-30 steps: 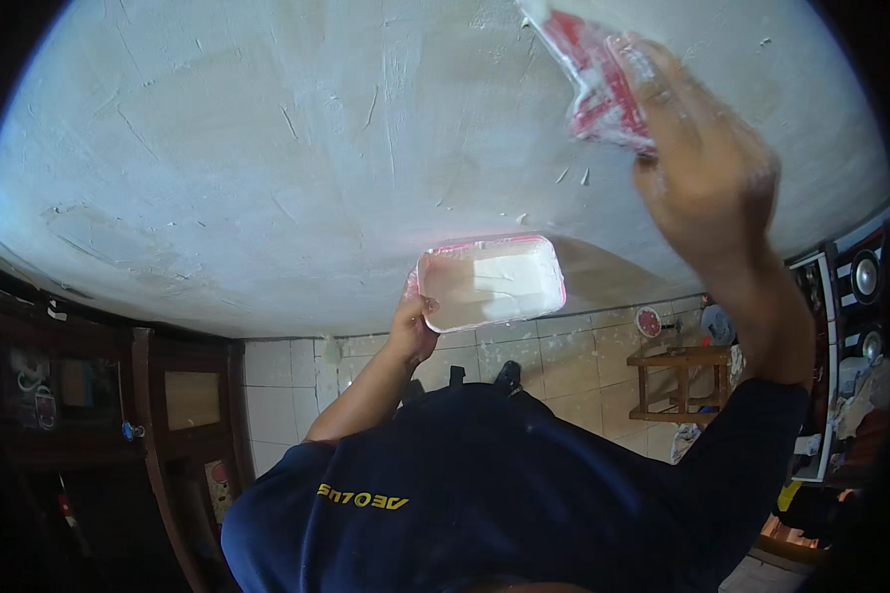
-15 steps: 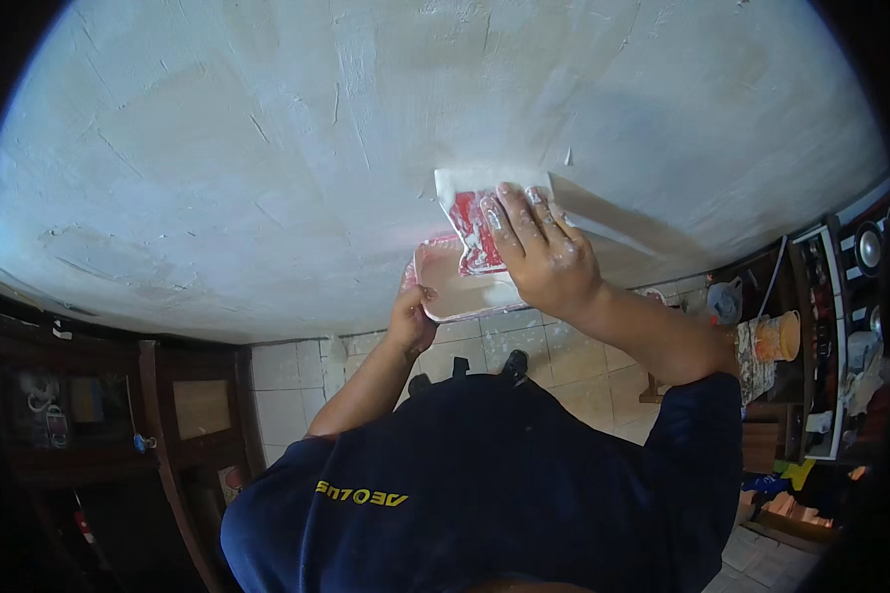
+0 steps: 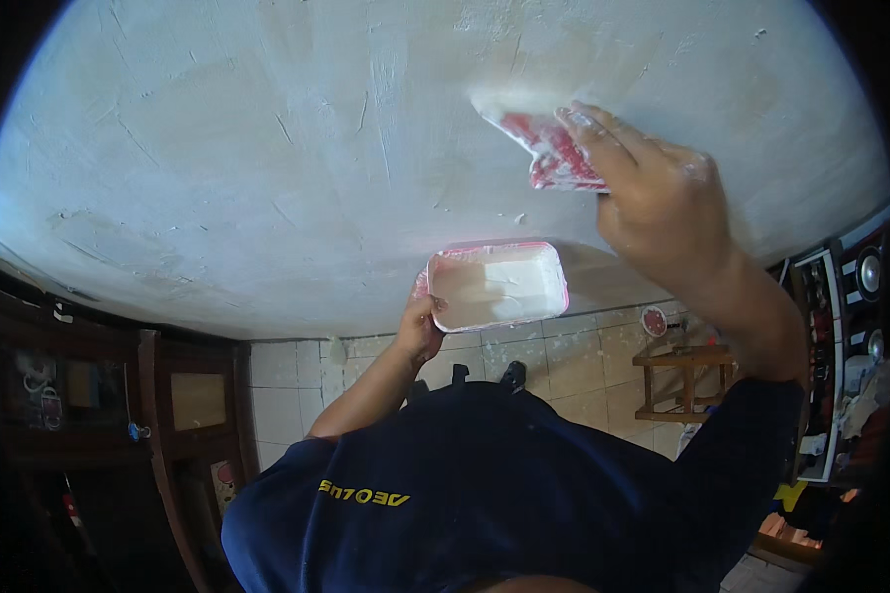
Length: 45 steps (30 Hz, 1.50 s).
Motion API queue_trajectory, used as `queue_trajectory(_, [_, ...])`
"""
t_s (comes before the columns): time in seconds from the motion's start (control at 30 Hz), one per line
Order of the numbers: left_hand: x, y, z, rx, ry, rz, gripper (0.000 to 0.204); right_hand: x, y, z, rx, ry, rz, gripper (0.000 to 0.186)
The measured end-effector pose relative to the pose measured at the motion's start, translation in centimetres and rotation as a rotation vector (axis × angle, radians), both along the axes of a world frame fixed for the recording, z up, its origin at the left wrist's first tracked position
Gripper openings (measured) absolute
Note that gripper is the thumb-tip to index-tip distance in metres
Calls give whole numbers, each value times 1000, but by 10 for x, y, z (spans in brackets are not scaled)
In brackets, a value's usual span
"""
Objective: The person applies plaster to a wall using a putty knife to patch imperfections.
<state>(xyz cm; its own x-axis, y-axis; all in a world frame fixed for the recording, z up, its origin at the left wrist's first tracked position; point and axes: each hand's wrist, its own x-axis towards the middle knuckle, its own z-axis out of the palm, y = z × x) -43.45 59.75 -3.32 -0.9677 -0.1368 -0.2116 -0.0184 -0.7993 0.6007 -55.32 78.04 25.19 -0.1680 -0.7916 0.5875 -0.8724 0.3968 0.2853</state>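
Spreader (image 3: 554,153), red, white-smeared, pinned flat against pale plastered ceiling (image 3: 267,148) under right hand (image 3: 663,203), fingers closed over it; fresh wet streak just ahead of fingertips; tray (image 3: 497,287), pink-rimmed, holding white paste, gripped at near edge by left hand (image 3: 420,321), below and left of spreader; risks: tray tilts in one-edge hold, paste spills onto dark blue shirt (image 3: 504,484); spreader slips off slick paste; uneven pressure leaves ridges.

The right hand (image 3: 653,198) is reaching up on a raised, extended arm, fingers stretched flat and pressing forward, back of the hand dusted white. The left hand (image 3: 420,326) is sitting lower, elbow bent, fingers curling closed in a grip, wrist tilting upward.
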Motion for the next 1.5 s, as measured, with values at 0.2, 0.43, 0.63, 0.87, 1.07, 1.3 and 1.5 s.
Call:
queue_trajectory(0.2, [1,1,3,-31,-13,53,68,-4,5,42,-111,192,-10,50])
queue_trajectory(0.43, [0,4,3,-38,-58,17,69,-11,-10,-53,-51,542,-230,37])
queue_trajectory(0.63, [2,-1,-22,-149,29,4,68,5,-13,-132,59,267,-144,38])
queue_trajectory(0.87, [2,2,-13,-120,-44,2,69,3,-1,-109,53,41,-38,31])
queue_trajectory(1.07, [2,2,-12,-125,11,-1,65,-6,12,-23,53,7,-102,28])
queue_trajectory(1.3, [7,-1,-33,-68,-28,-3,65,-14,27,42,-53,156,-111,48])
queue_trajectory(1.5, [6,4,-13,-69,-38,-5,66,-19,6,-37,17,553,-190,34])
